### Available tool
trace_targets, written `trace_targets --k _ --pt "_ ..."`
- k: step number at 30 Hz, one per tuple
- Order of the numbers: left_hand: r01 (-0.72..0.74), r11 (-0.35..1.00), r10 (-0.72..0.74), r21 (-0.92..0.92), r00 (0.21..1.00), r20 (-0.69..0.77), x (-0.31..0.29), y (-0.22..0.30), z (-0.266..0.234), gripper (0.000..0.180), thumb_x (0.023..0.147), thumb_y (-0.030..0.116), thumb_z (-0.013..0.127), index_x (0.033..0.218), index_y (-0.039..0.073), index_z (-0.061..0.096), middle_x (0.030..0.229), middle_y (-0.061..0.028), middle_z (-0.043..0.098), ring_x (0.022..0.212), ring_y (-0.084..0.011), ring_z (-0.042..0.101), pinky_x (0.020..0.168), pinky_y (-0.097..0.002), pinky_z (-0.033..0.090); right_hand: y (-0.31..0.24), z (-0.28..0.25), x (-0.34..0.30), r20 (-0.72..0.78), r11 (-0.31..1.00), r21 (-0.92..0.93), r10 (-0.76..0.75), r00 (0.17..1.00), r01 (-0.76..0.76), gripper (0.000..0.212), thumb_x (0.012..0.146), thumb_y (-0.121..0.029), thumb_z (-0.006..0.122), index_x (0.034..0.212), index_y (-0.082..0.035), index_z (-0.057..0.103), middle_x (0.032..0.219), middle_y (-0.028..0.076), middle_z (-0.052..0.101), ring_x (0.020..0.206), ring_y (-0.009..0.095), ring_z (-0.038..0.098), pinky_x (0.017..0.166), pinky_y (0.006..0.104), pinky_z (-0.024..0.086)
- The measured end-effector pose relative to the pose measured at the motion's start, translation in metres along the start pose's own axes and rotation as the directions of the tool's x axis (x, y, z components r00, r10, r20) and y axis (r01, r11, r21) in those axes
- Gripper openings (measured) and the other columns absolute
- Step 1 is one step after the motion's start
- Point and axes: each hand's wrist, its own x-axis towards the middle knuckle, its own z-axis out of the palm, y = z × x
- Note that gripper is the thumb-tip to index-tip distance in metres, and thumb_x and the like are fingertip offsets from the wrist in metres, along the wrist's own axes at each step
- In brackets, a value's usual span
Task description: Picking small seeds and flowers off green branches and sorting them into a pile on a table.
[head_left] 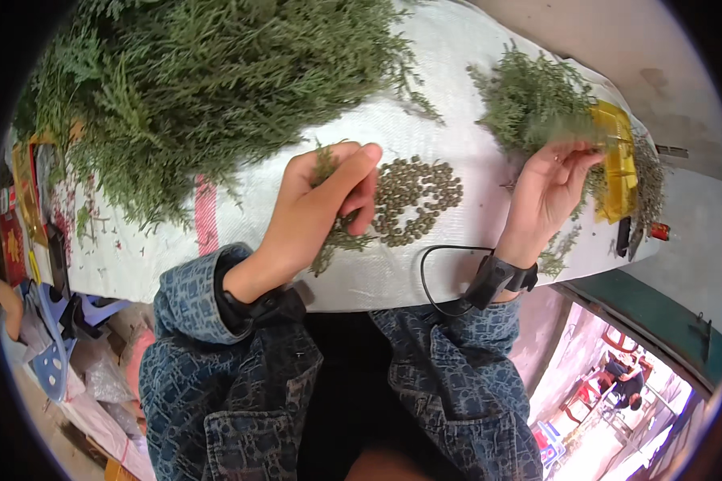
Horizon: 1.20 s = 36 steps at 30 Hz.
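My left hand (317, 204) is closed around an evergreen sprig (322, 260), with green ends poking out above and below the fingers. Just right of that hand, a patch of small round greenish-brown seed cones (417, 196) lies spread on the white woven sheet (445, 96). My right hand (552, 184) is raised beside a smaller heap of green sprigs (529, 96), its fingers curled together. A green sprig (565, 127), smeared by motion, shows at those fingertips. A large pile of evergreen branches (225, 72) covers the far left of the sheet.
A yellow plastic tray (615, 164) stands at the right, next to a dry, seedy heap (648, 180). Reddish bits (72, 200) are scattered at the left. A black cable (425, 272) loops from my right wrist device (497, 280). At lower right, a person (630, 385) is beyond a doorway.
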Motion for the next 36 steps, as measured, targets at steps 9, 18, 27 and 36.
trace_targets --k 9,18,27,36 --pt "-0.086 0.968 0.100 -0.235 0.994 0.050 0.000 -0.011 0.001 0.016 0.092 0.021 0.041 0.100 0.007 0.040 0.073 -0.0074 0.046 0.056 -0.0159 0.048 0.056 -0.0257 0.038 -0.007 -0.017 -0.002 -0.040 0.741 -0.596 -0.413 0.910 0.310 0.023 0.093 -0.007 0.056 0.112 0.001 0.044 0.104 0.009 0.053 0.099 0.017 0.053 0.093 0.0260 0.048" --pt "-0.107 0.977 0.132 -0.183 0.982 0.132 0.001 -0.011 0.003 0.018 0.097 0.023 0.040 0.096 0.005 0.039 0.091 -0.0092 0.051 0.071 -0.0189 0.060 0.056 -0.0294 0.051 0.018 0.003 -0.018 0.346 0.308 -0.803 -0.457 0.819 0.510 0.012 0.093 -0.008 0.057 0.104 -0.002 0.054 0.103 0.012 0.062 0.087 0.017 0.062 0.070 0.0264 0.052" --pt "-0.094 0.993 0.108 -0.073 0.970 0.216 0.000 -0.011 0.003 0.025 0.096 0.028 0.043 0.102 0.004 0.047 0.088 -0.0069 0.054 0.072 -0.0121 0.051 0.062 -0.0265 0.043 0.032 -0.004 -0.026 0.326 0.420 -0.842 -0.108 0.939 0.340 0.012 0.094 -0.007 0.055 0.104 0.000 0.057 0.091 0.008 0.063 0.076 0.011 0.056 0.069 0.0224 0.045" --pt "-0.163 0.986 0.169 -0.042 0.944 0.282 0.000 -0.010 0.002 0.043 0.087 0.044 0.035 0.096 0.005 0.049 0.086 -0.0046 0.052 0.080 -0.0121 0.046 0.074 -0.0255 0.034 0.032 -0.004 -0.027 0.256 0.497 -0.855 0.155 0.954 0.149 0.013 0.087 -0.003 0.064 0.097 0.001 0.058 0.095 0.012 0.064 0.080 0.016 0.062 0.071 0.0257 0.048"
